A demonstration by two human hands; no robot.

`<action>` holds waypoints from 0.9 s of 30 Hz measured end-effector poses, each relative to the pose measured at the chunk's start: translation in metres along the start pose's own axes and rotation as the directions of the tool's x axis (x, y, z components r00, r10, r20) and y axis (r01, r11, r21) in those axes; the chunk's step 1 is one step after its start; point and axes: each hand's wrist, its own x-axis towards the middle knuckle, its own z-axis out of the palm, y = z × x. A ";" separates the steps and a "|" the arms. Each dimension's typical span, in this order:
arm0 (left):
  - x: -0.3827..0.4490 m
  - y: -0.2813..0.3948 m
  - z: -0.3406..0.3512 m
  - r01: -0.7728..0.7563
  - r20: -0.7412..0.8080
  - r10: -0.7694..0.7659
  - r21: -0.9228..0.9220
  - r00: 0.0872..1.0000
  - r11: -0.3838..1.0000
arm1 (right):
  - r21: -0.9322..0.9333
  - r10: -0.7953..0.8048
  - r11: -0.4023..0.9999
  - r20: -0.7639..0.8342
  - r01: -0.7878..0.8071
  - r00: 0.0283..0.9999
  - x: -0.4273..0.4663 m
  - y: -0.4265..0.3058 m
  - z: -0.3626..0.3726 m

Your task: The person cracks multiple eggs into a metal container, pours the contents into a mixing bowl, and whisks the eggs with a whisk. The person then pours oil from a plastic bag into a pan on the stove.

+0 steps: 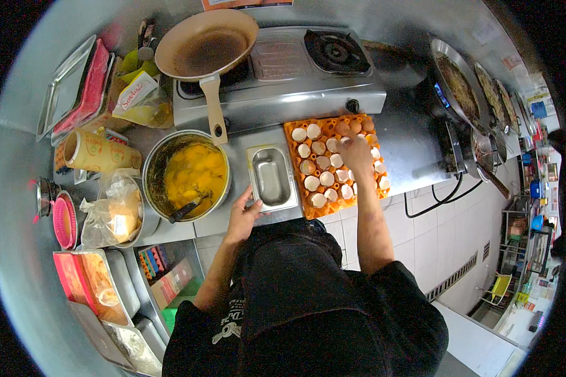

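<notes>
My left hand (245, 214) grips the near left corner of a small rectangular stainless-steel food pan (270, 176), its thumb on the rim. Over the orange egg tray (306, 214) reaches my right hand (358, 153), motion-blurred, with its fingers near whole brown eggs (355, 126) at the far edge. Whether those fingers hold an egg cannot be made out. Most visible hollows of the tray carry empty, broken eggshells (327, 179). To the left of the food pan stands a deep metal pot (147, 181) of beaten yellow egg (195, 165), with a black-handled utensil (185, 214) in it.
A beige frying pan (207, 45) sits on the gas stove (283, 94), its handle reaching over the pot. At right, a wok (457, 80) rests beside a blue flame (441, 94). Paper cups (101, 151) and a bowl holding plastic bags (118, 212) crowd the left.
</notes>
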 end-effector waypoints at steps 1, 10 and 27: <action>0.003 -0.002 -0.001 0.023 0.020 -0.022 -0.019 1.000 1.000 | -0.129 0.018 0.992 0.050 -0.012 0.999 0.017 0.007 0.001; 0.009 0.001 -0.004 -0.002 0.041 0.000 0.051 0.999 0.999 | -0.553 0.124 0.833 0.182 -0.003 0.975 0.085 -0.018 0.008; -0.011 0.084 0.064 -0.652 0.414 0.515 0.594 0.750 0.471 | 0.635 -0.443 0.771 0.594 -0.053 0.672 -0.089 -0.104 -0.057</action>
